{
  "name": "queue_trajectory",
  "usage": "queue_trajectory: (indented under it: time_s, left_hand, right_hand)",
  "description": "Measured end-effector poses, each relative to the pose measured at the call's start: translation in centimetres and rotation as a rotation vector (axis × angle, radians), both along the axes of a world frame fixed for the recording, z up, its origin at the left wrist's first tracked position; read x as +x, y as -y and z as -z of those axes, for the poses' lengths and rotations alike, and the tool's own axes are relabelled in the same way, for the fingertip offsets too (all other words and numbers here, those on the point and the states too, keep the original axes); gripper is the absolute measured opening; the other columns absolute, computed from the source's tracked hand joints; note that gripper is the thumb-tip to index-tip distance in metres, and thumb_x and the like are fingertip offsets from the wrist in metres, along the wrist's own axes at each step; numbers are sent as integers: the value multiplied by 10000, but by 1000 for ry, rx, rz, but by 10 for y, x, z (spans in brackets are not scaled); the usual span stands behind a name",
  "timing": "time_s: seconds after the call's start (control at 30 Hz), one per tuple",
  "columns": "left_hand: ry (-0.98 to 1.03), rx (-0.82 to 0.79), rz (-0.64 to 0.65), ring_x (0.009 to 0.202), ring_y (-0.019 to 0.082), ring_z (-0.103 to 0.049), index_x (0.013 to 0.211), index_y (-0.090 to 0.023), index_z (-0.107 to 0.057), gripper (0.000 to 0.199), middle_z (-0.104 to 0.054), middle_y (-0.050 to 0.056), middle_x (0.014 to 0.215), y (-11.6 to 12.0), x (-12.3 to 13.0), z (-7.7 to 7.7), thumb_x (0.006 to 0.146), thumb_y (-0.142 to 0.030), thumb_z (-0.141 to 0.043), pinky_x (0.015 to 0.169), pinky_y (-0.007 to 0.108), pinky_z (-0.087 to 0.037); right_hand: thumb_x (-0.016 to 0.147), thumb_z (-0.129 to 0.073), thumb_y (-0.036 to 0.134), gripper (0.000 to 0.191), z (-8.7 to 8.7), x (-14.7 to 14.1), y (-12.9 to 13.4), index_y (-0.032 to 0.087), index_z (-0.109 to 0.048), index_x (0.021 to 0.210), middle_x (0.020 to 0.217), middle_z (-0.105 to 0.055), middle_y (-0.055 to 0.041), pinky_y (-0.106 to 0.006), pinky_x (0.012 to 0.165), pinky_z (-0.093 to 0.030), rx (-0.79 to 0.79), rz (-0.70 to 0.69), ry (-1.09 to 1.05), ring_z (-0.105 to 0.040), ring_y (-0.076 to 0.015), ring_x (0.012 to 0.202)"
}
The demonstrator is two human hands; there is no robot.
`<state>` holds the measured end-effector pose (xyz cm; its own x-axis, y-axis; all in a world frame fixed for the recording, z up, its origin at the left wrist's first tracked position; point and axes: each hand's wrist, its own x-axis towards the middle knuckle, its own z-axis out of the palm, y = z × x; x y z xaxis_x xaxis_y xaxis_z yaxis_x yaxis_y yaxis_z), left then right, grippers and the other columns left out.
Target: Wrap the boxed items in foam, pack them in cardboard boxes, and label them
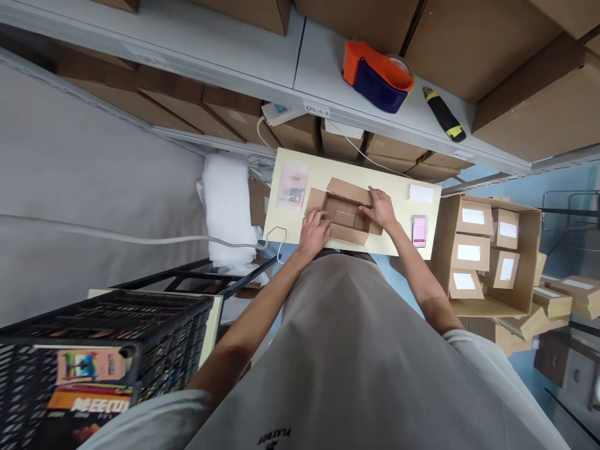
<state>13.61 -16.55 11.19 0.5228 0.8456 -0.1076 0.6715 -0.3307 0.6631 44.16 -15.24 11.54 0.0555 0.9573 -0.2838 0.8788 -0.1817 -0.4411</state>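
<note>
An open cardboard box (347, 215) lies on the pale yellow table (398, 178) with its flaps folded outward; its inside shows bare cardboard. My left hand (315, 232) is at the box's left front corner, fingers bent over the edge and flap. On the right side, my right hand (380, 207) grips the box's wall at the back right corner, thumb toward the inside. A flat plastic-wrapped item (292, 186) lies to the left of the box. To the right are a phone (419, 231) with a pink screen and a white label sheet (420, 193).
Above the table, a shelf (323, 81) bears an orange and blue tape dispenser (377, 76) and a yellow-black cutter (444, 114). A large carton (497, 306) with small labelled boxes stands right. A black crate (154, 331) is at lower left; a white cable (187, 240) crosses the left side.
</note>
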Motion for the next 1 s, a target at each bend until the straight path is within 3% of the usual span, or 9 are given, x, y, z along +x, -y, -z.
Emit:
queue_trajectory:
  time_s: [0.2,0.37,0.6,0.77,0.9,1.0]
  left_hand:
    - [59,-12,-51,1569,392,-501,1245,-241,-827,327,-673,179,1512,1,5,-11,1067,-243,-553,1272,615,-459]
    - [107,18,-78,1548,373,-519,1242,-233,-814,326,-676,174,1502,-1,4,-22,1087,-256,-529,1309,592,-438]
    - [188,51,-170,1503,358,-554,1325,-256,-783,342,-681,143,1498,-23,-7,-37,1102,-284,-526,1342,562,-414]
    - [173,48,-437,1472,372,-593,1401,-187,-737,384,-666,178,1487,-67,-36,-12,1052,-238,-585,1341,517,-417]
    - [-51,-161,-647,1421,364,-654,1510,-102,-649,502,-661,223,1522,-102,-56,22,1021,-216,-627,1295,484,-476]
    - [-208,-307,-674,1460,361,-644,1541,-53,-608,544,-650,251,1558,-119,-62,41,1026,-225,-640,1294,454,-478]
  right_hand:
    - [1043,-746,395,741,-4,5,0,137,-526,1701,1625,-636,-237,-627,1329,-393,51,-33,32,-546,-441,1506]
    - [1039,-751,381,736,-8,2,8,130,-526,1693,1764,-519,-229,-647,1390,-320,90,-19,26,-427,-442,1645]
    - [1077,-696,446,708,-32,-10,7,164,-514,1699,1798,-475,-227,-696,1409,-272,160,-7,-13,-367,-436,1698]
    - [1106,-665,495,653,-56,-36,9,207,-544,1679,1784,-501,-194,-681,1408,-297,221,-20,-18,-384,-422,1695]
    - [1129,-624,525,608,-70,-67,20,218,-577,1651,1734,-565,-183,-668,1371,-373,271,-14,-10,-461,-403,1649]
    - [1138,-613,521,570,-78,-90,29,206,-614,1613,1678,-619,-190,-628,1341,-428,282,13,2,-527,-380,1600]
